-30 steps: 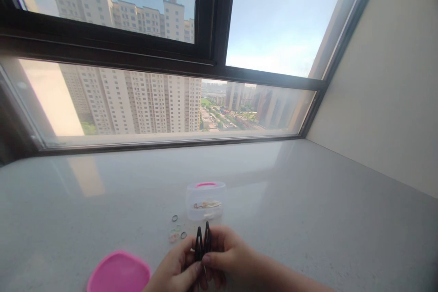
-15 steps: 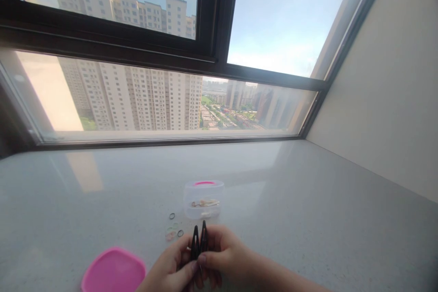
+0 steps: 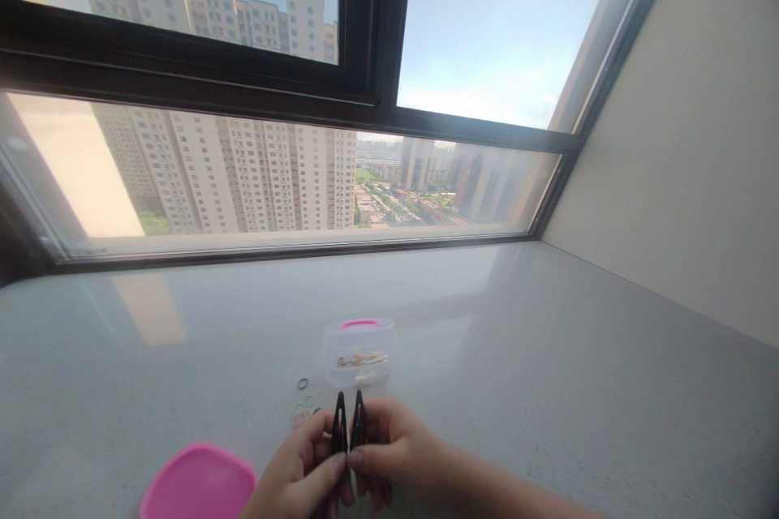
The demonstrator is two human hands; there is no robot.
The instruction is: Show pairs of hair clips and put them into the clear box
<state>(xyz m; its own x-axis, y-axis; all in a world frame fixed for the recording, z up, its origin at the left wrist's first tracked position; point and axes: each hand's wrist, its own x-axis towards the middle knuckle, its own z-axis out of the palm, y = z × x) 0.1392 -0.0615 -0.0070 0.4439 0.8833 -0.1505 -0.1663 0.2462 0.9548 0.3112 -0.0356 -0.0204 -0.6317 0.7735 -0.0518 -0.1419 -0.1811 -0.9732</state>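
Two black snap hair clips stand side by side, tips up, at the bottom middle of the head view. My left hand [image 3: 307, 466] pinches the left hair clip [image 3: 339, 423] between thumb and fingers. The right hair clip [image 3: 358, 422] is pinched in my right hand [image 3: 395, 442]. A narrow gap separates the clips, and the two thumbs nearly meet. Just beyond my hands is a clear plastic box [image 3: 332, 345] with a pink piece at its top and some light-coloured items inside. My fingers cover the lower parts of both clips.
Small hair ties, including a dark one [image 3: 303, 383] and paler ones [image 3: 301, 418], lie left of the box. A pink lid [image 3: 198, 482] rests at the lower left. The grey speckled sill [image 3: 548, 389] runs to a dark-framed window [image 3: 292, 255], with a white wall [image 3: 699, 178] on the right.
The two hair clips have moved slightly apart, the left one shifting left with my left hand. The whole view has shifted a little.
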